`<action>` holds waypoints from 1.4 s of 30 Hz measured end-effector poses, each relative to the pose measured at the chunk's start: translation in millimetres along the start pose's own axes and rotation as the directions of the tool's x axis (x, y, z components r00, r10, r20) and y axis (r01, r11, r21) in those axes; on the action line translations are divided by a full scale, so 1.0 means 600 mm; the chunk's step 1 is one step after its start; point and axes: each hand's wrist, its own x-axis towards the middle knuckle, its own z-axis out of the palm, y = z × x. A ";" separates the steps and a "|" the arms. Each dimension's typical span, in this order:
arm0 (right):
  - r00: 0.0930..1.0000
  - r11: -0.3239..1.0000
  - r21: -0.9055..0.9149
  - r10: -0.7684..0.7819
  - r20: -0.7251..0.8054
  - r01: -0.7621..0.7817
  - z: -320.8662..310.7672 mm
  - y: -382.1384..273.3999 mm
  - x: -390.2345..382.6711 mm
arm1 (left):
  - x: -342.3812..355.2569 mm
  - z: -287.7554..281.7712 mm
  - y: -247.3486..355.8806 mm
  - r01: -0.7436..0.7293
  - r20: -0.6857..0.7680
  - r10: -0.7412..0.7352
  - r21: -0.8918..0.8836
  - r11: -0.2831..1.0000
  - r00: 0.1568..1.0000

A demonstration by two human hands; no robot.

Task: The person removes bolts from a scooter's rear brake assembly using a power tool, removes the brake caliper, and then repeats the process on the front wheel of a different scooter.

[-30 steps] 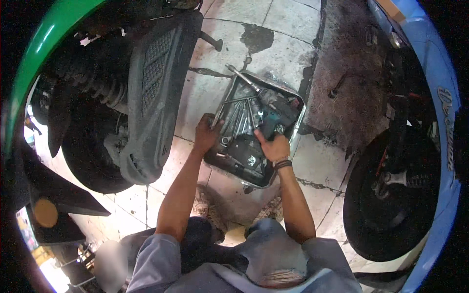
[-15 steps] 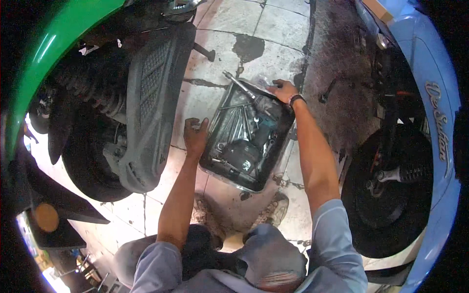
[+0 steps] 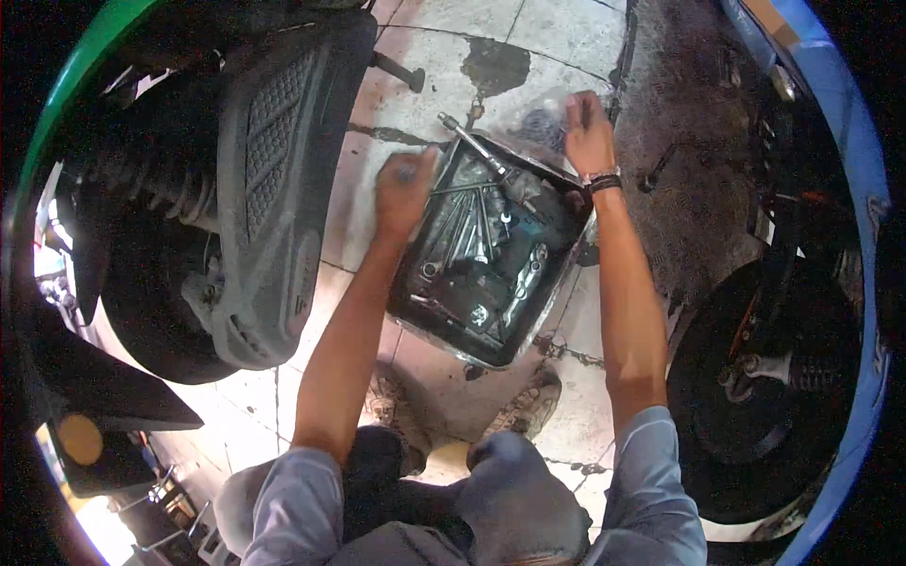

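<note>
On tiled floor (image 3: 349,226), tool tray (image 3: 451,347); left hand (image 3: 404,193) half-curled by its upper-left edge, right hand (image 3: 590,141) loosely bent beyond far-right corner, can't tell if holding anything; room leftward, to grey cover (image 3: 269,212).

L hand (image 3: 404,191) moved fwd beside tray (image 3: 451,346), R hand (image 3: 590,141) past far corner.

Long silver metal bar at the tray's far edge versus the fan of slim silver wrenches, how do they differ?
The long silver metal bar pokes out past the rim of the dark rectangular tray; the slim silver wrenches lie inside. The bar is one thicker piece; the wrenches are several, fanned out. Both look metallic.
</note>
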 end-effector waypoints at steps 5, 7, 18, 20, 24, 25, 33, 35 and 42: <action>0.992 0.998 -0.047 -0.037 0.119 0.043 0.008 -0.070 -0.029 | 0.059 0.087 0.021 -0.029 0.240 -0.062 0.359 0.933 0.969; 0.983 0.993 -0.107 -0.028 0.182 0.048 0.029 -0.096 -0.052 | 0.052 0.089 -0.004 -0.074 0.242 0.003 0.286 0.955 0.970; 0.953 0.970 -0.146 -0.222 -0.205 0.195 0.012 -0.076 -0.152 | -0.168 -0.030 -0.042 -0.006 0.629 -0.270 0.401 0.916 0.729; 0.965 0.969 -0.007 0.246 0.087 -0.246 -0.031 -0.106 -0.240 | -0.217 -0.043 -0.041 0.026 0.559 -0.290 0.432 0.901 0.777; 0.920 0.953 -0.108 0.300 0.254 -0.282 -0.035 -0.009 -0.387 | -0.244 -0.039 0.003 -0.028 0.520 -0.195 0.391 0.920 0.832; 0.869 0.897 0.092 0.387 0.307 -0.432 -0.018 -0.014 -0.389 | -0.241 -0.047 0.002 -0.015 0.507 -0.203 0.393 0.919 0.838; 0.801 0.757 0.265 0.584 0.136 -0.597 0.064 0.066 -0.360 | -0.262 0.002 0.002 0.014 0.456 -0.175 0.334 0.942 0.873; 0.823 0.762 0.330 0.561 0.094 -0.557 0.066 0.018 -0.373 | -0.263 -0.017 0.003 0.082 0.472 -0.242 0.334 0.939 0.848; 0.859 0.667 0.596 0.506 0.078 -0.447 -0.092 -0.103 -0.474 | -0.255 -0.086 0.060 0.030 0.866 -0.230 0.242 0.970 0.443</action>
